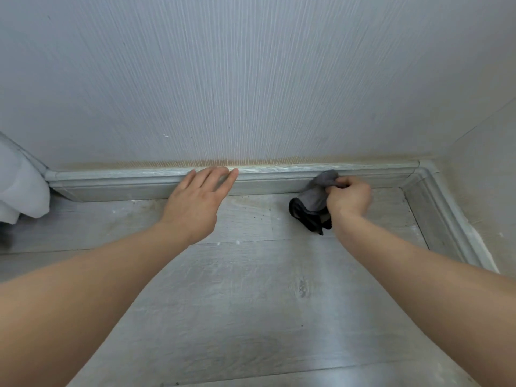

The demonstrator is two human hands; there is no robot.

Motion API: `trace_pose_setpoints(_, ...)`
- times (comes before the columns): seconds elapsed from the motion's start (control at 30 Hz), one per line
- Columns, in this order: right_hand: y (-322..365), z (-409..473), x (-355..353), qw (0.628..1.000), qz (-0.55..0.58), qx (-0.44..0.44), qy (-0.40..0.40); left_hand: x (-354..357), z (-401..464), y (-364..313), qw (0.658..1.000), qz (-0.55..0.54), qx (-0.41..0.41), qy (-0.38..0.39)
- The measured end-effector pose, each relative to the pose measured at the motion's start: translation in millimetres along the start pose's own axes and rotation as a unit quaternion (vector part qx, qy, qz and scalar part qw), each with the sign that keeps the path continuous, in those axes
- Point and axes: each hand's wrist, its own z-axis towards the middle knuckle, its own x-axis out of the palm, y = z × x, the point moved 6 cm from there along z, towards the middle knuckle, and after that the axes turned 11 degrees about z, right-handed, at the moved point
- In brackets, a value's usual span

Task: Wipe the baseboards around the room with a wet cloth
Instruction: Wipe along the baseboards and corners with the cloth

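Head view: cloth [314,202] is bunched in right hand [349,198], pressed to baseboard [139,181] at centre right; left hand [195,203] is spread flat on the moulding. Risk: grit smeared; corner groove likely missed by bunched cloth.

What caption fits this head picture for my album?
Right hand presses a grey cloth on the baseboard near the corner; left hand rests on its top.

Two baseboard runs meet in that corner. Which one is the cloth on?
The back-wall baseboard, running left to right. The right hand presses the grey cloth against it; the right-wall baseboard is untouched.
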Motion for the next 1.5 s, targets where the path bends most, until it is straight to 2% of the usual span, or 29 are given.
trace_pose_setpoints(0.13,3,-20,20,1.000,0.009,-0.005,0.005,5,-9,9,1.000,0.004,-0.012,0.006)
trace_pose_setpoints(0.23,18,-60,64,0.990,-0.040,-0.071,0.118,6,-10,12,1.000,0.015,-0.004,0.014)
trace_pose_setpoints(0.33,24,-83,96,0.980,-0.049,-0.050,0.188,4,-10,13,0.999,0.024,0.000,0.024)
trace_pose_setpoints(0.43,24,-74,88,0.980,-0.063,-0.049,0.183,2,-10,14,0.999,0.033,0.000,0.031)
trace_pose_setpoints(0.6,21,-45,40,0.994,-0.055,-0.037,0.085,4,-17,22,0.999,0.016,-0.022,0.031)
trace_pose_setpoints(0.73,22,-65,52,0.998,-0.020,-0.019,0.048,7,-28,34,0.999,-0.007,-0.045,0.021)
trace_pose_setpoints(0.83,28,-97,90,0.989,-0.037,-0.052,0.130,9,-31,40,0.998,-0.005,-0.050,0.029)
trace_pose_setpoints(0.93,33,-113,114,0.982,-0.044,-0.027,0.184,8,-30,43,0.998,0.003,-0.044,0.033)
trace_pose_setpoints(1.03,32,-101,105,0.981,-0.056,-0.026,0.185,8,-34,52,0.998,0.005,-0.055,0.030)
trace_pose_setpoints(1.2,29,-66,57,0.991,-0.079,-0.042,0.096,11,-48,71,0.995,-0.008,-0.099,0.030)
trace_pose_setpoints(1.33,29,-79,68,0.994,-0.073,-0.047,0.073,14,-55,82,0.992,-0.031,-0.118,0.041)
trace_pose_setpoints(1.5,46,-129,123,0.965,-0.125,-0.140,0.183,18,-64,88,0.991,-0.047,-0.121,0.042)
